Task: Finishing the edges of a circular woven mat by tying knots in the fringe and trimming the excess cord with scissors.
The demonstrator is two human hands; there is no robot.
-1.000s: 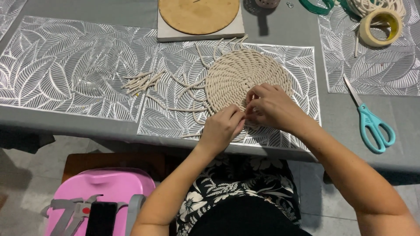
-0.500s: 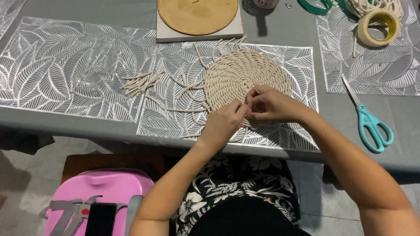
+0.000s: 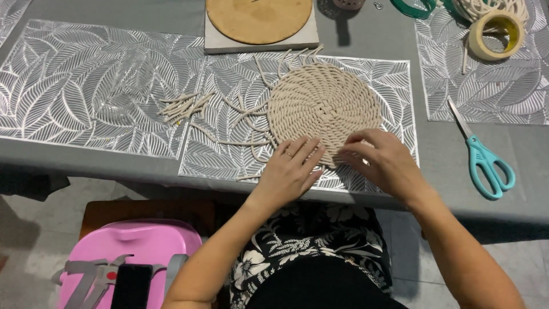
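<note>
Left hand (image 3: 289, 171): flat, fingers spread, at the near edge of the woven rope disc (image 3: 324, 106)
Right hand (image 3: 382, 163): fingertips touching the disc's near rim
Scissors (image 3: 483, 154): teal; right of the silver leaf mat (image 3: 229, 149)

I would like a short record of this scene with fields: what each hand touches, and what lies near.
left hand: open, fingers on near edge of the round woven cord mat
right hand: open, fingertips on the same edge
under the mat: silver leaf-pattern placemat
left of mat: short cord pieces
right: teal scissors, tape roll
</note>
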